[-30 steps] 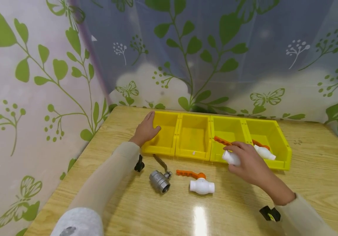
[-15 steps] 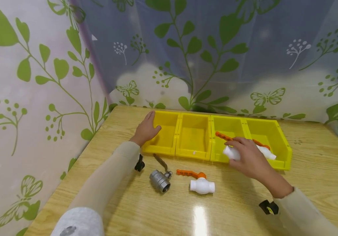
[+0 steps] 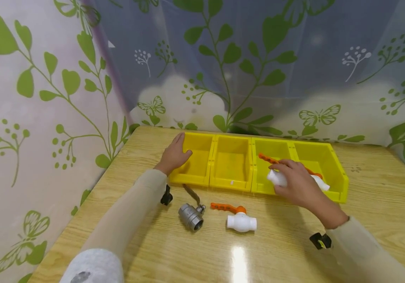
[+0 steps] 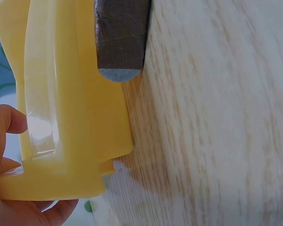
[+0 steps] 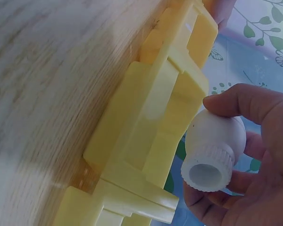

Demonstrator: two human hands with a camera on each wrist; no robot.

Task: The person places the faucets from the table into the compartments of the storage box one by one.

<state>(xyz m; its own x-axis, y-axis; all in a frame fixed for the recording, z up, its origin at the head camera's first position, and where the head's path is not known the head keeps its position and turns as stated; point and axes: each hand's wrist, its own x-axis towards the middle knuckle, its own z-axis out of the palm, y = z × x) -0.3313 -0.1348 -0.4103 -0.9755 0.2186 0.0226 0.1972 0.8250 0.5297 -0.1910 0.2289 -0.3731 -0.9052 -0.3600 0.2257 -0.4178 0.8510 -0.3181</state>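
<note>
My right hand grips a white plastic ball valve with an orange lever, held over the third compartment of the yellow bin row. In the right wrist view, thumb and fingers close round the valve body, its ribbed open end toward the camera. At the row's left end my left hand holds the side wall of the first bin, thumb on one side and fingers curled under the other. Another white valve lies in the rightmost compartment, partly hidden behind my right hand.
In front of the bins, a grey metal ball valve with a dark lever lies on the wooden table. Beside it is another white valve with an orange lever. A patterned curtain hangs behind the table.
My right hand has shifted slightly up and away with the white valve, staying over the third compartment. My left hand stays on the bin wall.
</note>
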